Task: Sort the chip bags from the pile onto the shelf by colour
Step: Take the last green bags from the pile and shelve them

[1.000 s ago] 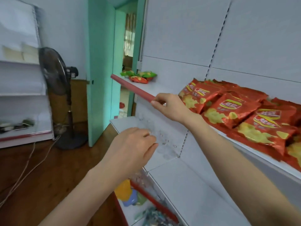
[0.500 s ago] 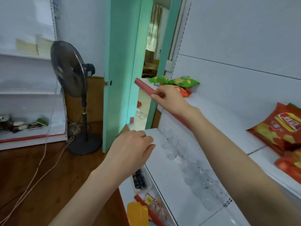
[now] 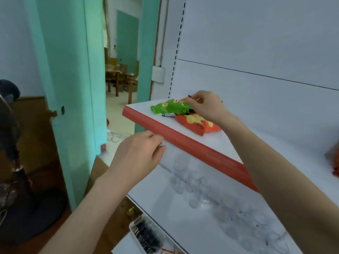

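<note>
A small pile of chip bags lies at the left end of the white shelf (image 3: 256, 143) with a red front edge. A green bag (image 3: 168, 108) lies on top at the left. A red bag (image 3: 198, 124) with yellow chip pictures sits partly under it and under my right hand (image 3: 206, 106). My right hand reaches over the pile, and its thumb and forefinger pinch a red bag corner at the back. My left hand (image 3: 139, 154) hovers in front of the shelf's red edge with fingers curled, holding nothing.
More red bags (image 3: 333, 162) show at the right edge of the same shelf. The lower shelf (image 3: 165, 208) carries several clear glasses (image 3: 194, 187). Below it sits a white tray (image 3: 146, 235) of dark items. A teal door (image 3: 73, 88) and a standing fan (image 3: 9, 125) are on the left.
The view swung left from the row of red bags to the pile at the shelf's end. My right hand moved from the shelf's red edge onto the pile. My left hand kept its curled pose.
</note>
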The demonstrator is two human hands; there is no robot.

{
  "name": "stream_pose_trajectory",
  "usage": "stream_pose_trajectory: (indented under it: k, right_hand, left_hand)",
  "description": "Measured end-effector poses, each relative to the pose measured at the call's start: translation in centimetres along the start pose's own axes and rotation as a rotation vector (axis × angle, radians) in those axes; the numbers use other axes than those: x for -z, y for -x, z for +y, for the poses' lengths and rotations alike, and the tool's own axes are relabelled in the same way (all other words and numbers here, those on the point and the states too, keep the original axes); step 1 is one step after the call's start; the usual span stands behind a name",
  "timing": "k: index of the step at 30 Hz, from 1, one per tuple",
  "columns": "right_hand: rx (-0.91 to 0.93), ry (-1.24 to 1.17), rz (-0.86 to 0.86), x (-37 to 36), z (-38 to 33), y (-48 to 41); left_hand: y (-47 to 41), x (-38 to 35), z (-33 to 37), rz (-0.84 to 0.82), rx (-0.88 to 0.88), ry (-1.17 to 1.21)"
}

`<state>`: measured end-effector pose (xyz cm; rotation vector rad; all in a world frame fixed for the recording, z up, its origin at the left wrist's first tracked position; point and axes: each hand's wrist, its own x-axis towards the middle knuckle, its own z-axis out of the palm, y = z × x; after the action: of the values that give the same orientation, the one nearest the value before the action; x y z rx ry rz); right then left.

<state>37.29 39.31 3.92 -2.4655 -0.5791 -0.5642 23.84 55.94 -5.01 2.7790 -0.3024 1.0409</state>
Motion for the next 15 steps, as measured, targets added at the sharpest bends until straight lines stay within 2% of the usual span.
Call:
stream_pose_trajectory:
  k: [4,7,9,12,15]
  right_hand:
    - [-0.111,0.089,-0.052,-3.0,-0.4,-4.8]
    - [-0.081,0.183,-0.294,-4.2,-0.1,-6.6]
    - [-0.082,0.245,-0.378,-5.7,0.5,-7.7]
    - [-0.023,0.363,-0.316,-7.2,1.1,-8.7]
    - [-0.011,0.264,-0.184,-7.5,1.1,-8.6]
  left_hand:
    - [-4.0,-2.8,-5.2,-0.027,-0.035,0.144]
    - [-5.7,-4.2,-7.4,0.015,-0.024,0.216]
    - [-7.0,-5.3,-8.9,0.033,0.033,0.301]
    - [-9.0,-6.5,-11.0,0.072,0.117,0.427]
    - [-11.4,-7.4,-13.1,0.073,0.189,0.553]
